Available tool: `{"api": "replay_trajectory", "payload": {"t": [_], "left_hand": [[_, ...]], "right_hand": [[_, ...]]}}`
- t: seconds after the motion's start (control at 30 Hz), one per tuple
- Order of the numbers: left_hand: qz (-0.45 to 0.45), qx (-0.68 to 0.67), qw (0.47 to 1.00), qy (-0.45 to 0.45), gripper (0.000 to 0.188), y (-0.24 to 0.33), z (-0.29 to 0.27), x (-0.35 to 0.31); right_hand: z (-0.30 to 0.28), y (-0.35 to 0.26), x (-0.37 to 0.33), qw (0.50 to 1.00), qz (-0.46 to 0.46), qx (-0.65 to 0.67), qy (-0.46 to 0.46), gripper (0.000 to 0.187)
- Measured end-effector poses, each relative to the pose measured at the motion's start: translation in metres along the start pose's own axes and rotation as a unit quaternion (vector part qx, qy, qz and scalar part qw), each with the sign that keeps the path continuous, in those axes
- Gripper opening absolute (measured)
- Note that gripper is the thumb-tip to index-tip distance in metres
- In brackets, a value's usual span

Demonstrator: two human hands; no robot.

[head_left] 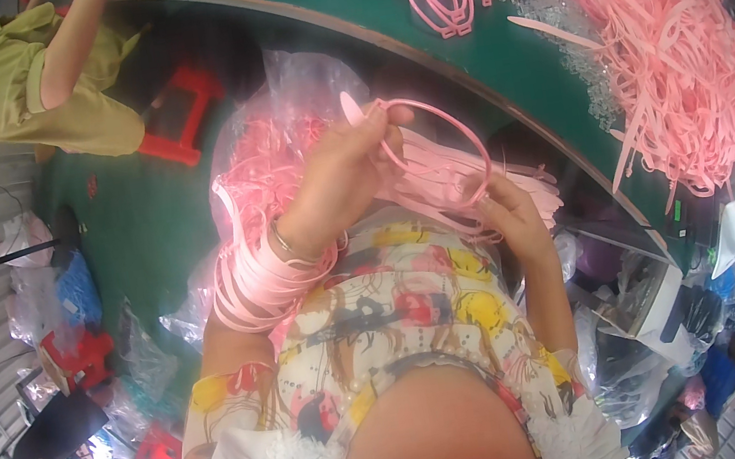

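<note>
My left hand [336,182] pinches a thin pink strap [480,137] near its flat, pointed end, which sticks up past the thumb. The strap curves round in a loop, and the fingers of my right hand [517,213] are closed on its other side. Many finished-looking pink strap loops [246,282] hang round my left wrist and forearm. Across my lap, beneath both hands, lies a bundle of straight pink straps [435,171], partly hidden by my hands.
A green table [495,65] curves ahead, bearing a large heap of pink straps [667,57] and small clear pieces [584,51]. Left of me sits a clear plastic bag [304,71] of pink loops. Beyond it are a red stool [186,114] and a person in olive clothes [8,84].
</note>
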State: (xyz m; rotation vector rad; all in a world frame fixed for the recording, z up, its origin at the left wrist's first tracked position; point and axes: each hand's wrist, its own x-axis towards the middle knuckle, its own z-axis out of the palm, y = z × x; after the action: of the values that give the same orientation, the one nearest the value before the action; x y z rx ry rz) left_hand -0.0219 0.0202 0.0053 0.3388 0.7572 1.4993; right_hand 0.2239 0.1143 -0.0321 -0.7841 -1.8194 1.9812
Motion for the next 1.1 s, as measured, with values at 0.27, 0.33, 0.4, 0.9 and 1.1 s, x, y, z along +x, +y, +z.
{"api": "replay_trajectory", "payload": {"t": [0.27,0.33,0.4,0.9,1.1], "left_hand": [[0.008,0.225,0.974,0.003,0.029,-0.023,0.043,-0.004],[0.089,0.302,0.949,0.025,0.029,-0.026,0.048,-0.003],[0.113,0.35,0.93,0.024,0.028,-0.023,0.046,0.0],[0.217,0.538,0.815,-0.007,0.038,-0.023,0.042,0.003],[0.114,0.413,0.902,-0.044,0.042,-0.02,0.039,0.004]], "right_hand": [[0.039,-0.052,0.015,0.911,-0.201,-0.325,0.154,0.077],[0.034,-0.045,0.019,0.939,-0.177,-0.249,0.158,0.075],[0.027,-0.042,0.017,0.94,-0.211,-0.2,0.176,0.073],[0.035,-0.05,0.012,0.968,-0.191,-0.118,0.11,0.075],[0.039,-0.044,0.013,0.974,-0.159,-0.115,0.109,0.073]]}}
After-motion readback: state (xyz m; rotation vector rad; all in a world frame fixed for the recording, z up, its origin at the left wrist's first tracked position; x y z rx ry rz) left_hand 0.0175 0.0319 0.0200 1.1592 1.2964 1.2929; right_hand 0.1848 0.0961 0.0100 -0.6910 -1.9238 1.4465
